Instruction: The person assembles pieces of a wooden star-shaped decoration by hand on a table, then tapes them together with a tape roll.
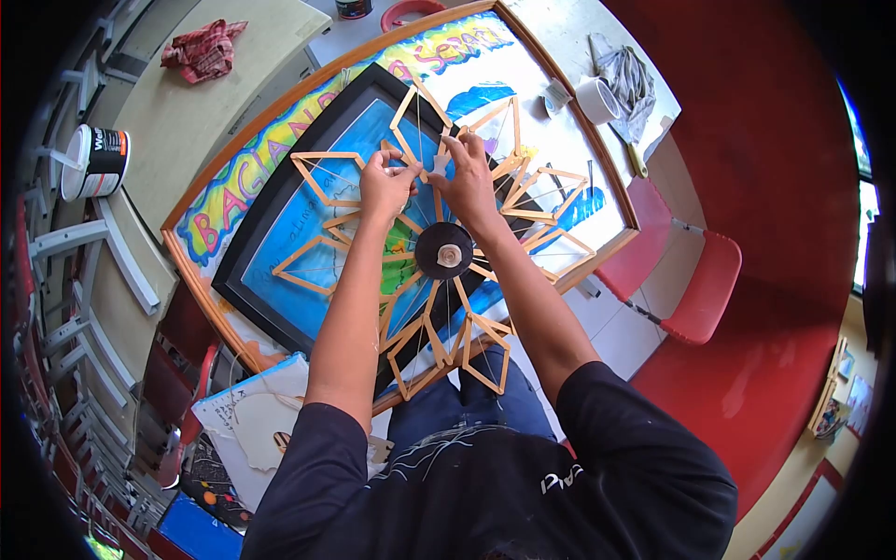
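A flower-shaped frame of wooden craft sticks (318,157) spreads over the framed pictures, with thin threads strung across its diamond-shaped petals. At its middle is a black disc (431,262) bearing a pale, rolled-up knob (450,255). My left hand (385,187) is closed in a pinch at the far petals; what lies between its fingertips is too small to make out. Close beside it, my right hand (471,185) curls over the same sticks, its thumb and fingers around a small whitish, translucent piece (441,167). The fingers partly cover that piece.
Beneath lies a black-framed blue painting (289,224) on a wood-framed painted board (210,219). A white cup (597,100), grey rag (627,84) and brush (638,161) sit at right. A paint tub (96,163), checked cloth (204,50) and red chair (702,287) surround it.
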`<move>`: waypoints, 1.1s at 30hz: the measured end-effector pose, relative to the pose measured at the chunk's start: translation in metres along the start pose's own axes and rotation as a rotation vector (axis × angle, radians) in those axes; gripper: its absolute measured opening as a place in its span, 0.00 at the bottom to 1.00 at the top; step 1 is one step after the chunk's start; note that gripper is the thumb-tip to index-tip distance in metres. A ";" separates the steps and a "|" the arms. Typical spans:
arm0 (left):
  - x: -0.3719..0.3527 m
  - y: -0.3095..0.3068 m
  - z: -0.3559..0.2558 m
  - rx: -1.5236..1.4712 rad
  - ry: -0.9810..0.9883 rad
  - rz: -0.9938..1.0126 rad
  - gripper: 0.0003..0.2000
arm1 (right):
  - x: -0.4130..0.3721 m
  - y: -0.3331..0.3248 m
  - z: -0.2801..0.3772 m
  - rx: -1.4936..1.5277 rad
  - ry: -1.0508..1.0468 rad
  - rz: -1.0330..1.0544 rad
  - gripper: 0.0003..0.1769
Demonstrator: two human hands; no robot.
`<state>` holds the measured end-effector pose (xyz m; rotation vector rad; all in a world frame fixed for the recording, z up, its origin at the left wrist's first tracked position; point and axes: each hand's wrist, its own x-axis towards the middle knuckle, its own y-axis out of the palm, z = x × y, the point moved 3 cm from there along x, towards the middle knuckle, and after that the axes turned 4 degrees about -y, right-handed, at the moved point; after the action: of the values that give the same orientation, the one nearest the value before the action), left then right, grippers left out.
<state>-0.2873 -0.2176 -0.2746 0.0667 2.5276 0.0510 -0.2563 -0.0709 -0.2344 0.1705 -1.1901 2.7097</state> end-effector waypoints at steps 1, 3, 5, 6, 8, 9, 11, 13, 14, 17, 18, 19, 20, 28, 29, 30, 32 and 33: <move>0.000 0.000 -0.001 0.000 0.001 0.001 0.19 | 0.000 -0.002 0.001 -0.010 -0.019 -0.022 0.32; -0.001 0.000 -0.001 -0.003 0.000 0.003 0.19 | -0.005 -0.006 -0.002 0.027 -0.030 -0.024 0.32; -0.001 0.000 0.000 -0.020 -0.001 0.012 0.20 | -0.013 -0.009 -0.005 0.035 -0.052 -0.008 0.31; -0.002 0.000 -0.001 -0.030 -0.001 0.014 0.20 | -0.018 -0.011 -0.005 0.025 -0.068 0.007 0.29; -0.003 0.000 -0.004 -0.030 0.000 0.009 0.20 | -0.025 -0.013 -0.006 -0.025 -0.138 0.053 0.28; -0.003 0.000 -0.003 -0.029 0.000 0.007 0.20 | -0.029 -0.012 -0.007 -0.064 -0.189 0.083 0.27; -0.003 0.000 -0.004 -0.029 0.001 0.012 0.20 | -0.033 -0.008 -0.010 -0.159 -0.264 0.110 0.28; -0.003 0.000 -0.004 -0.023 -0.001 0.015 0.19 | -0.033 -0.005 -0.009 -0.267 -0.310 0.102 0.30; -0.003 0.001 -0.004 -0.017 -0.003 0.014 0.19 | -0.030 -0.003 -0.011 -0.286 -0.283 0.113 0.30; -0.003 0.000 -0.002 -0.017 -0.007 0.025 0.20 | -0.025 -0.002 -0.009 -0.338 -0.213 0.137 0.31; -0.002 0.000 -0.001 -0.023 -0.002 0.030 0.20 | -0.022 -0.002 -0.009 -0.357 -0.207 0.135 0.30; -0.001 0.001 -0.001 -0.008 -0.014 0.033 0.20 | -0.020 -0.003 -0.008 -0.374 -0.202 0.134 0.30; -0.001 0.000 -0.001 0.007 -0.023 0.035 0.20 | -0.018 -0.003 -0.007 -0.385 -0.186 0.153 0.30; 0.002 -0.002 -0.002 -0.002 -0.068 0.046 0.17 | -0.019 -0.016 -0.007 -0.271 -0.198 0.027 0.30; 0.003 -0.004 -0.001 -0.009 -0.067 0.047 0.16 | -0.024 -0.013 -0.007 -0.293 -0.204 0.059 0.30; 0.005 -0.004 0.000 -0.015 -0.066 0.051 0.16 | -0.028 -0.010 -0.007 -0.317 -0.208 0.090 0.30; 0.006 -0.003 0.003 -0.006 -0.058 0.051 0.14 | -0.035 -0.007 -0.009 -0.335 -0.198 0.112 0.31; 0.006 -0.002 0.002 -0.005 -0.055 0.052 0.14 | -0.034 -0.006 -0.008 -0.340 -0.179 0.108 0.31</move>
<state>-0.2906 -0.2192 -0.2800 0.1296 2.4702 0.0755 -0.2222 -0.0646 -0.2413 0.3138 -1.7363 2.5708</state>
